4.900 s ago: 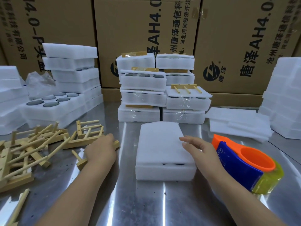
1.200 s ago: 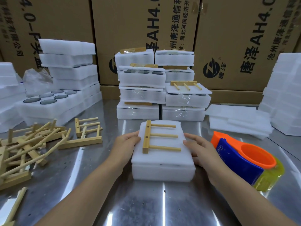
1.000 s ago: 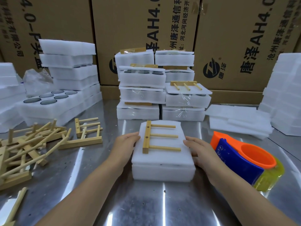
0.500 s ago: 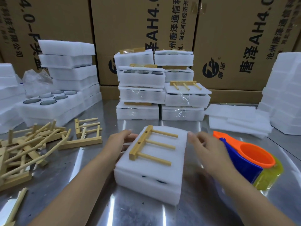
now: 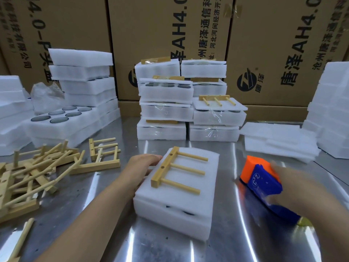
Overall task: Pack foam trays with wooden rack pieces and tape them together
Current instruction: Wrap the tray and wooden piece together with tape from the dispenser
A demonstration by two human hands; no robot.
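I see a white foam tray [image 5: 181, 210] with a pale tan wooden rack piece [image 5: 174, 170] on top. Tape dispenser [image 5: 264, 183] – orange and blue, white logo. Table [image 5: 236, 241] is shiny silver – cartons [image 5: 147, 33] behind are brown with black print.

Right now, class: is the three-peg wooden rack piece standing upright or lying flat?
Lying flat: the three-peg wooden rack piece rests pegs-sideways atop the white foam tray.

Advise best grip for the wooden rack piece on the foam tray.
Pinch the wooden rack piece by its thick base bar, fingers coming from above across the bar's long sides. It lies flat on the foam tray, three thin dowels pointing right, so the bar is the sturdiest part. The left hand already rests beside it.
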